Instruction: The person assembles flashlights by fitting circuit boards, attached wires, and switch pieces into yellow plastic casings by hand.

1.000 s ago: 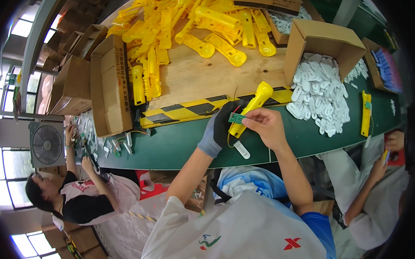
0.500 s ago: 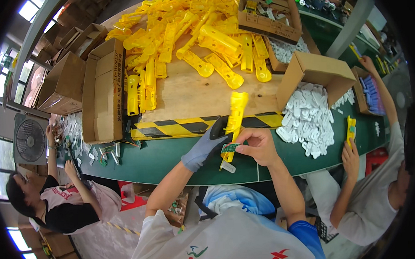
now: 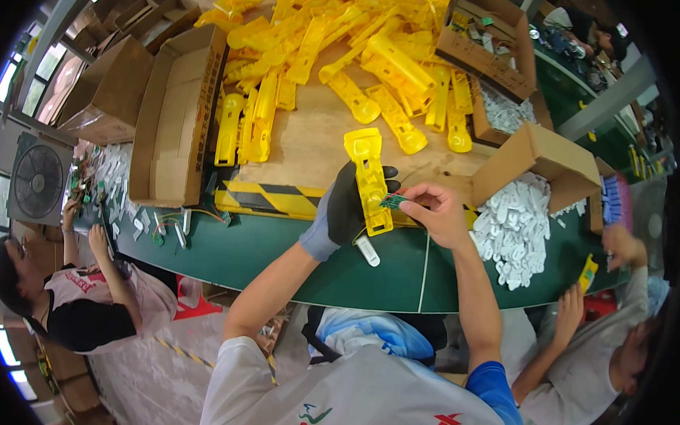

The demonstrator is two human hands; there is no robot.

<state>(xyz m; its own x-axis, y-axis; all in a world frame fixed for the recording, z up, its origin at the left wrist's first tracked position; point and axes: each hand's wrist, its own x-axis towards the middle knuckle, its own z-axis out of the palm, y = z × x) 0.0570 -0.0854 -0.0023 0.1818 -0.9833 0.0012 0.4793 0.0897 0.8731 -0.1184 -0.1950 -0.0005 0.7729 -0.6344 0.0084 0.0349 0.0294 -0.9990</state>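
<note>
In my gloved left hand is a yellow plastic housing, its hollow inner side facing up and its wide end pointing away from me. My bare right hand pinches a small green circuit board between thumb and fingers, at the right edge of the housing. Whether the board touches the housing I cannot tell. Below the housing's near end hangs a white oblong piece, apparently on a thin wire.
A large heap of yellow housings covers the far board. White oblong parts spill from a tipped cardboard box at right. An open carton stands left. Striped tape edges the board. Co-workers sit on both sides.
The housing has turned so that its hollow side shows, and the circuit board has moved from its near end to its right edge. My view has shifted somewhat.
</note>
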